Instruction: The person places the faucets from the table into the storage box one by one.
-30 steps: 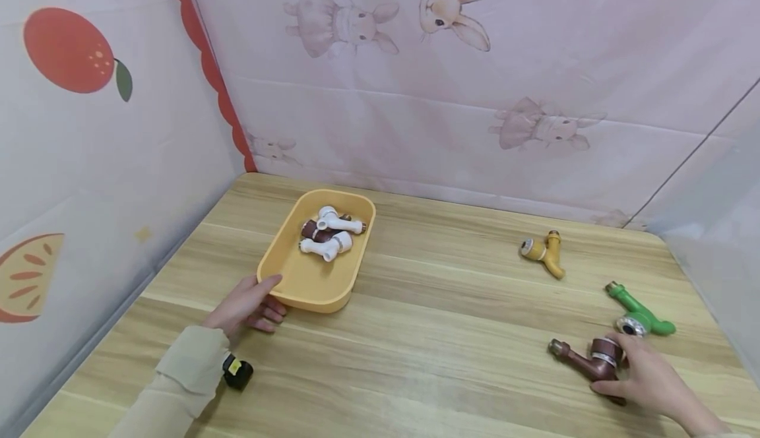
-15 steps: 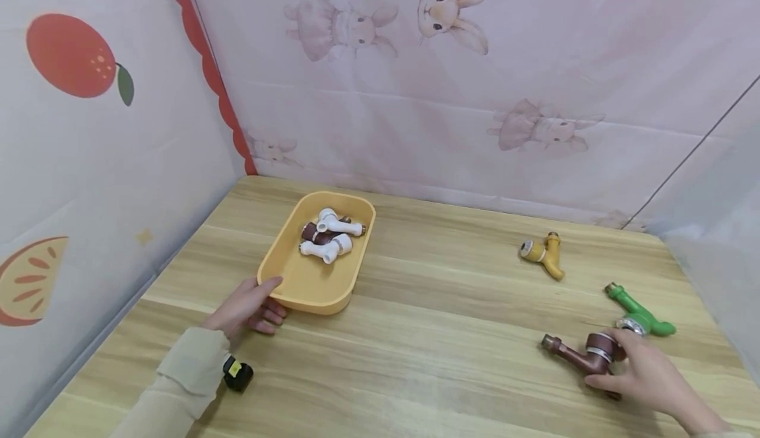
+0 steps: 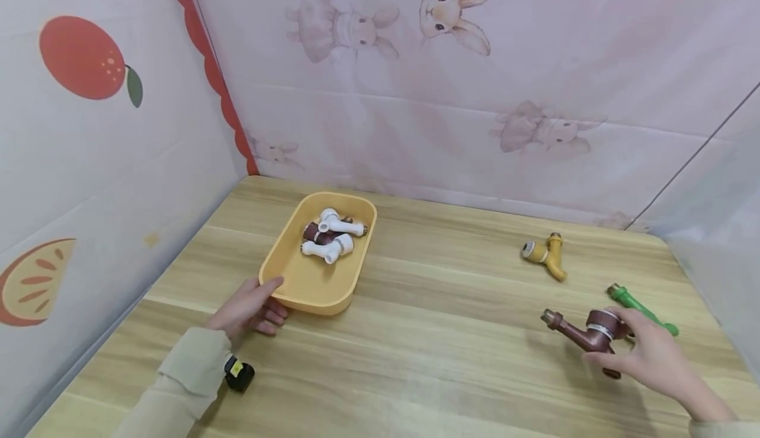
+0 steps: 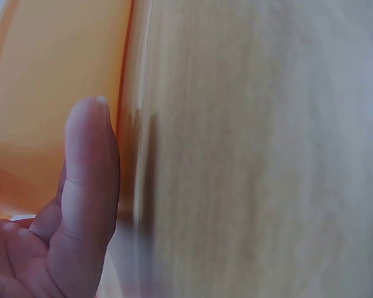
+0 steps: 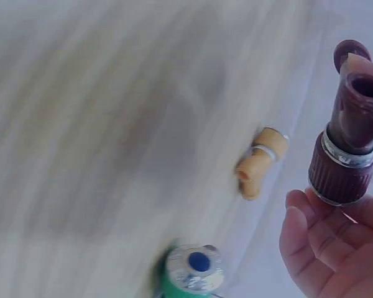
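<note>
Looks to be at the lifting step: holds the brown tap [image 3: 596, 338] in the right hand [image 3: 656, 359], clamped between thumb and fingers, off the table [image 3: 427, 339] and partly in front of the green tap [image 3: 639, 307]. Pinches the near left corner of the yellow tray [image 3: 311, 287] with the left hand [image 3: 249, 306], with thumb over the rim and fingers outside. Probably calls next for a steady grip and enough height to pass the tray wall, then for lowering into the bare near end, apart from the two white taps [image 3: 340, 247] and second brown tap [image 3: 312, 232] piled farther back. Against half a second ago, sits higher, hiding the green tap's silver end in the head view; shows no clear change at the tray.
</note>
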The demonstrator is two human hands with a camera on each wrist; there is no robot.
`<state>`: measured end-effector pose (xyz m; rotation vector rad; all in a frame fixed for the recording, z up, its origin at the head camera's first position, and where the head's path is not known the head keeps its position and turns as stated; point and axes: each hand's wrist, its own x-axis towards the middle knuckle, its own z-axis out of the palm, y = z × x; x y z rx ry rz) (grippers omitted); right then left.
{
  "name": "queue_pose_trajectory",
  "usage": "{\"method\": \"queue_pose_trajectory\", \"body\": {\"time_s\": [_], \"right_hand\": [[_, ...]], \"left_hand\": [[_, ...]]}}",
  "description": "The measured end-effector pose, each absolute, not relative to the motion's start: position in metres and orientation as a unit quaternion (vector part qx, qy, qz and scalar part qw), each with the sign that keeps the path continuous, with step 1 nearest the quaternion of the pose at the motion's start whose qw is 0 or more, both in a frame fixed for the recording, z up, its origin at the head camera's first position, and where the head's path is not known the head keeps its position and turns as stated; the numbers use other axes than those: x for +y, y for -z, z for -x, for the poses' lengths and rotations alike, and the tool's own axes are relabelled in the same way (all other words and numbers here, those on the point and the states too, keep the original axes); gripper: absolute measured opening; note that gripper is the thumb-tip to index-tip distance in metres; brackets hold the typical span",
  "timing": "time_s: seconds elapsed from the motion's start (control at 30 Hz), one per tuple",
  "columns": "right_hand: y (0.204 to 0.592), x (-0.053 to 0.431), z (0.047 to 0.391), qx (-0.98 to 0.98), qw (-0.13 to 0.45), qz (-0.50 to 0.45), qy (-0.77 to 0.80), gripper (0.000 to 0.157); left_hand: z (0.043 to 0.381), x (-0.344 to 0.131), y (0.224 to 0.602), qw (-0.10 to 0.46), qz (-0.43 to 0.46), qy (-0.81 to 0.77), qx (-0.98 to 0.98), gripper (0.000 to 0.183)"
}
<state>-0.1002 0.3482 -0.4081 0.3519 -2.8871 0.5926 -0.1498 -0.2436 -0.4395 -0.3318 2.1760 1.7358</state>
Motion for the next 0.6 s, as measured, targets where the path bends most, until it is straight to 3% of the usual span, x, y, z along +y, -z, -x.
{"method": "queue_pose_trajectory", "body": {"time_s": [0.23, 0.6], "right_hand": [[0.394, 0.342, 0.105, -0.968, 0.083, -0.105, -0.211, 0.076], [0.377, 0.336, 0.114, -0.955, 0.124, -0.121, -0.241, 0.071]], "left_hand": [[0.149, -0.244, 0.438, 0.174, 0.114, -0.606, 0.767, 0.05], [0.15, -0.244, 0.437, 0.176, 0.106, -0.602, 0.772, 0.053]]}}
